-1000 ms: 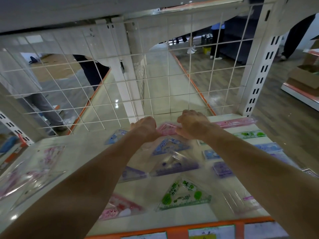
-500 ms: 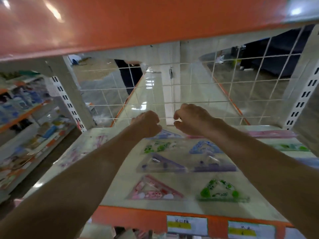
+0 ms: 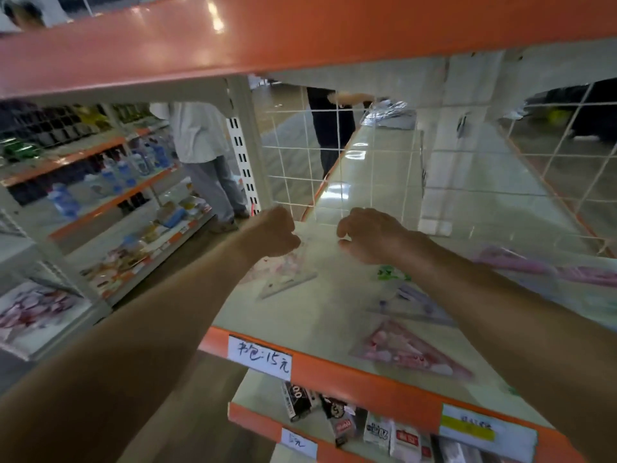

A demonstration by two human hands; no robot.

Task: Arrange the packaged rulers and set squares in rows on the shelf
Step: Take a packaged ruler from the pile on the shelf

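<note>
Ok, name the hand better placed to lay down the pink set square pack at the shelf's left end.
Left. The left hand pinches the pink set square pack at its top; the right hand sits curled further right, its hold unclear.

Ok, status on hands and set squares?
Left hand grips pink set square pack, far left of shelf. Right hand curled beside it, grip unclear. Wire grid close behind.

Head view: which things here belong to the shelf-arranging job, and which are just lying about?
Job: left hand, right hand, pale set square at the left hand, purple set square, pink set square at the front, pink ruler, shelf.
Lying about: price label, snack packets below, bottles on the far rack, bystander in white.
</note>
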